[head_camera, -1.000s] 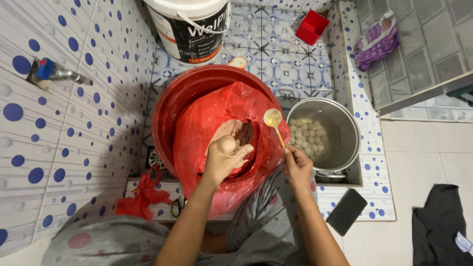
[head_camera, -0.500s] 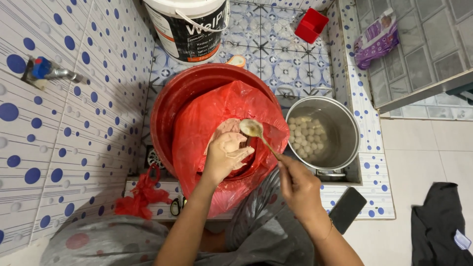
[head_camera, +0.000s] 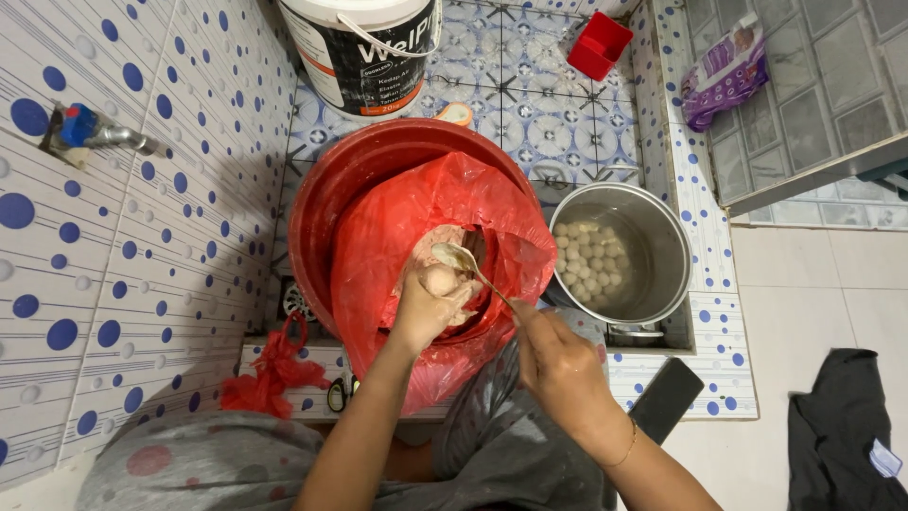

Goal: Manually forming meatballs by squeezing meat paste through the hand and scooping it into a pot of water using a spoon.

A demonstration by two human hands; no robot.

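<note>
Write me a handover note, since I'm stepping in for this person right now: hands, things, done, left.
Left hand: closed around a lump of pale paste squeezed up at the fist, over the red plastic bag in the red basin.
Right hand: holds a metal spoon, bowl at the lump.
Done: many pale balls lie in the steel pot to the right.
Left: paste remains in the bag; the lump is not yet scooped off.
</note>
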